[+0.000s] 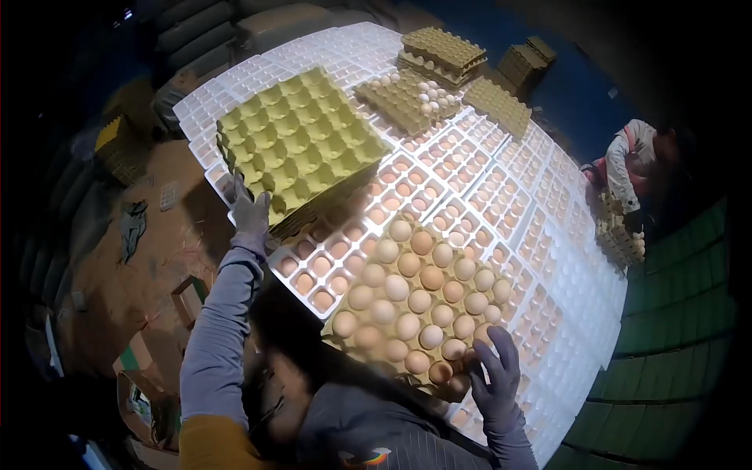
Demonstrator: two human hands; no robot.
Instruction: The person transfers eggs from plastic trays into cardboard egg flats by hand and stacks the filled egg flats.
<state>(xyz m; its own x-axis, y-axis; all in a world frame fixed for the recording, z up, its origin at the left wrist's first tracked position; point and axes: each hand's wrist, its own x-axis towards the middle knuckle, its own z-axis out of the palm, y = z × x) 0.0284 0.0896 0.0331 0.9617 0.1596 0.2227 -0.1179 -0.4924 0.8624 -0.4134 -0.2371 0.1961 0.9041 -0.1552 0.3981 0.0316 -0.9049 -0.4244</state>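
A deep stack of yellow-green pulp egg trays (301, 145), its top one without eggs, stands on the left of the lit surface. My left hand (251, 213), in a grey glove, grips the stack's near left corner, thumb and fingers over the rim. Directly before me lies a pulp egg tray (337, 323) filled with rows of brown and pale eggs (419, 301). Beside its near right corner is my right hand (497, 380), gloved too, fingers apart and slightly curved. Its fingertips are close to the corner eggs; whether they touch is hard to tell.
White plastic trays (312, 276) with eggs cover the broad surface. Farther back stand a stack of pulp trays (442, 48) and a partly filled tray (392, 98). At right, another person (627, 168) handles a stack of trays (619, 235). Cardboard boxes (149, 368) lie lower left.
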